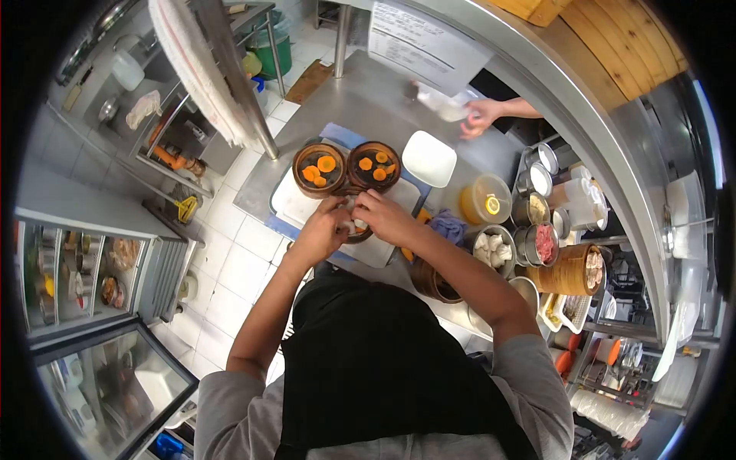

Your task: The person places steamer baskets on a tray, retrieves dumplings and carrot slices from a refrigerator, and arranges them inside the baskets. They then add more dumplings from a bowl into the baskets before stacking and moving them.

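Two round steamer baskets with orange slices inside, a left one (298, 178) and a right one (396, 178), stand side by side on a white board (290, 201). Just below them, my left hand (328, 225) and my right hand (379, 216) meet over a third basket (359, 238), mostly hidden by the hands. The fingers of both are closed around small whitish pieces at or above this basket; what the pieces are is unclear.
A white square dish (429, 159) lies right of the baskets. Another person's hand (483, 116) reaches in near a blurred white item (441, 102). At right are a tub with a lemon slice (485, 199), a bowl of dumplings (492, 251) and a bamboo steamer (558, 271).
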`<state>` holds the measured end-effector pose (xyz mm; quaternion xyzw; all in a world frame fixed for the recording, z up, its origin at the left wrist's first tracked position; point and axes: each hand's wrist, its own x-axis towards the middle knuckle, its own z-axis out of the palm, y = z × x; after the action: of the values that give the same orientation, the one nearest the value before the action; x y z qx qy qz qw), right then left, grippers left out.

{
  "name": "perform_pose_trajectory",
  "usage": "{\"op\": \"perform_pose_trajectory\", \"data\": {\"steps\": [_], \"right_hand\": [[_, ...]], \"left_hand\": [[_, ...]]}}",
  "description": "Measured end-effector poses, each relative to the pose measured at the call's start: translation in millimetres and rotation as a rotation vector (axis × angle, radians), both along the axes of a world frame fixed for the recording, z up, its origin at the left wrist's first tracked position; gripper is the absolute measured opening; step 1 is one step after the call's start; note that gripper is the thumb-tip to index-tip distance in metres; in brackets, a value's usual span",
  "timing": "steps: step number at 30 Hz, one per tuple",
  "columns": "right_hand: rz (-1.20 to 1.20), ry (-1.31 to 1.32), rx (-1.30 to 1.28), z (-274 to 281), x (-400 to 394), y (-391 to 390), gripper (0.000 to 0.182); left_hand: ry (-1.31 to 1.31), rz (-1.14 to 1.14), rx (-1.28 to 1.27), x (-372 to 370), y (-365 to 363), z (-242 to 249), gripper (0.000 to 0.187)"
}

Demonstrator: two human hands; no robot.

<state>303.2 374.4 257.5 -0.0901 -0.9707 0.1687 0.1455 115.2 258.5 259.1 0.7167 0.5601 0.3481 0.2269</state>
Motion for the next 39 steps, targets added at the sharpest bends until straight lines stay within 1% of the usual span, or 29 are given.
{"op": "perform_pose_trajectory", "data": {"steps": [1,2,3,4,6,7,8,10,11,13,14,15,16,17,19,21,23,24,25,26,28,29,30,31,33,34,36,38,39], "right_hand": [[-0.019,0.002,0.002,-3,1,-2,0.029],[-0.019,0.051,-0.087,-3,1,-5,0.030],[-0.036,0.095,-0.165,-2,7,-6,0.032],[-0.102,0.164,-0.192,11,17,-6,0.035],[-0.343,0.143,-0.221,48,54,-8,0.032],[-0.447,0.141,-0.174,58,79,-5,0.030],[-0.541,0.138,-0.131,67,111,-3,0.027],[-0.715,-0.084,-0.172,70,181,1,0.018],[-0.891,-0.363,-0.273,72,215,1,0.022],[-0.957,-0.636,-0.061,83,254,-14,0.028],[-0.969,-0.634,-0.063,72,271,-19,0.028],[-0.987,-0.636,0.015,53,286,-21,0.031],[-1.002,-0.634,0.094,35,298,-22,0.034],[-0.968,-0.693,0.096,23,306,-23,0.032],[-0.974,-0.714,0.141,14,306,-22,0.030],[-0.984,-0.731,0.158,8,305,-20,0.032],[-1.044,-0.715,0.140,7,300,-21,0.031],[-1.101,-0.723,0.104,7,299,-23,0.031],[-1.091,-0.705,0.114,11,300,-27,0.031],[-1.090,-0.635,0.063,20,304,-34,0.031],[-1.053,-0.563,-0.004,41,308,-47,0.032],[-1.083,-0.380,-0.084,54,310,-56,0.035],[-1.109,-0.202,-0.167,58,314,-62,0.039],[-1.086,-0.208,-0.181,53,319,-66,0.039],[-1.114,0.326,-0.628,47,324,-73,0.038],[-1.101,0.324,-0.635,48,326,-77,0.038],[-1.107,0.641,-1.146,63,322,-89,0.036],[-1.085,0.679,-1.143,71,312,-95,0.037],[-1.071,0.677,-1.169,74,313,-95,0.037]], "left_hand": [[-0.067,0.038,-0.058,0,-1,0,0.035],[-0.134,0.065,-0.115,1,-1,1,0.037],[-0.074,0.001,-0.076,-3,0,3,0.041],[-0.037,0.014,-0.080,-4,1,-6,0.042],[-0.154,0.039,-0.159,0,1,7,0.042],[-0.138,0.081,-0.165,4,-2,27,0.041],[-0.093,0.116,-0.078,7,0,29,0.040],[-0.084,0.069,0.010,23,4,48,0.039],[-0.085,0.051,0.006,34,7,55,0.039],[-0.195,-0.118,-0.193,68,20,68,0.036],[-0.206,-0.234,-0.105,90,29,71,0.034],[-0.214,-0.346,-0.014,114,39,71,0.033],[-0.170,-0.438,0.034,140,51,65,0.033],[-0.125,-0.527,0.083,168,63,56,0.033],[-0.032,-0.663,0.186,226,88,45,0.031],[0.200,-0.640,0.229,280,110,2,0.024],[0.559,-0.707,0.153,314,128,-12,0.016],[0.646,-0.699,0.220,320,127,-11,0.013],[0.651,-0.672,0.217,335,134,-44,0.014],[0.781,-0.713,0.162,339,130,-18,0.018],[0.731,-0.619,0.016,356,132,-38,0.022],[0.735,-0.603,-0.014,364,131,-43,0.022],[0.819,-0.562,-0.066,374,133,-46,0.024],[0.902,-0.524,-0.115,379,134,-49,0.026],[0.949,-0.530,-0.117,375,128,-39,0.026],[0.998,-0.544,-0.094,372,127,-30,0.027],[1.036,-0.526,-0.123,375,132,-40,0.028],[0.994,-0.505,-0.120,368,132,-34,0.029],[0.994,-0.628,-0.107,361,133,-28,0.028]]}}
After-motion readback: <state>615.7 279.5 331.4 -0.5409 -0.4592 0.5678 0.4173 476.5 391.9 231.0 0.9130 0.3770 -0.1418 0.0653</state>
